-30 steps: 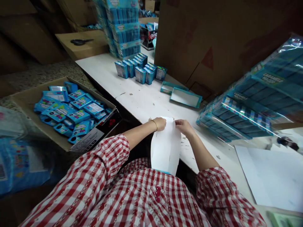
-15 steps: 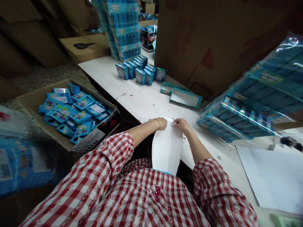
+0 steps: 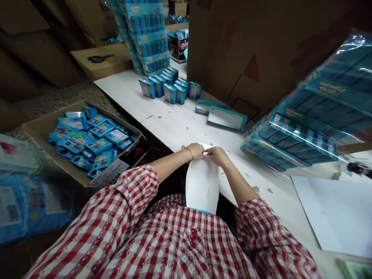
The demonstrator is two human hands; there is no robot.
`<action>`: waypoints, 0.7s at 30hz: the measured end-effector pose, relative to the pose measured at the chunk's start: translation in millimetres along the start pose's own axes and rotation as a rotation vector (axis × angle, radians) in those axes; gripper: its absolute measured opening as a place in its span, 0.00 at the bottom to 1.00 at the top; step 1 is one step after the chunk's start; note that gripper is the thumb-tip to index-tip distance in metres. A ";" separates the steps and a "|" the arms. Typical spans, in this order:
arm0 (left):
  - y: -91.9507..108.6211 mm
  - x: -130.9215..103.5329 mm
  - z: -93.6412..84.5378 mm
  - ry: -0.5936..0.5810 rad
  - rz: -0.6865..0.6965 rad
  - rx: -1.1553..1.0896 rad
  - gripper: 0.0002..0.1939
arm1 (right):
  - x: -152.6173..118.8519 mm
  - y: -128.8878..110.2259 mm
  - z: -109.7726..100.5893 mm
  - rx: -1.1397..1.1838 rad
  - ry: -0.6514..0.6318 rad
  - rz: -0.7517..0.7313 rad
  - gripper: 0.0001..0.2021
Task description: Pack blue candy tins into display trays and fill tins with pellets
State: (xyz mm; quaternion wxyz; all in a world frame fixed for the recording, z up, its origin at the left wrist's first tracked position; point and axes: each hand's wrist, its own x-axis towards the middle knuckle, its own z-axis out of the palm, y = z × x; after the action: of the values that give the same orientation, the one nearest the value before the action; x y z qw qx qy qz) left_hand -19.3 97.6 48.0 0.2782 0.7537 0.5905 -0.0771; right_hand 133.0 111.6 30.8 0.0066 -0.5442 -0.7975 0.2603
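A white cardboard tray blank, its plain side up, lies between me and the table edge, with a thin blue border at its near end. My left hand is closed on the blank's far left corner. Pinched at the far right corner is my right hand, its fingertips close to those of the left. Beyond the hands, two folded blue trays with white insides rest on the table, the nearer tray overlapping the farther tray. What the fingertips do at the fold is partly hidden.
At left, an open carton holds many small blue boxes. Several small boxes stand on the white table. Wrapped blue packs rise in a stack behind and another stack at right. White sheets lie at right; scissors rest on cardboard.
Both hands have shifted slightly, and the right hand has moved left and closer to the left hand at the blank's far end. The blank's right side has drawn inward.
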 end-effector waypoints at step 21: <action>-22.3 11.3 10.4 0.086 -0.255 -0.414 0.21 | 8.7 2.9 1.4 0.230 0.044 0.163 0.08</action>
State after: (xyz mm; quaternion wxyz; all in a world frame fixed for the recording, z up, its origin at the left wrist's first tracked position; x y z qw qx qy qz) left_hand -34.6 105.2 26.9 0.3893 0.6027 0.6952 0.0433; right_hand 131.5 119.4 26.0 0.0652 -0.6083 -0.7153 0.3378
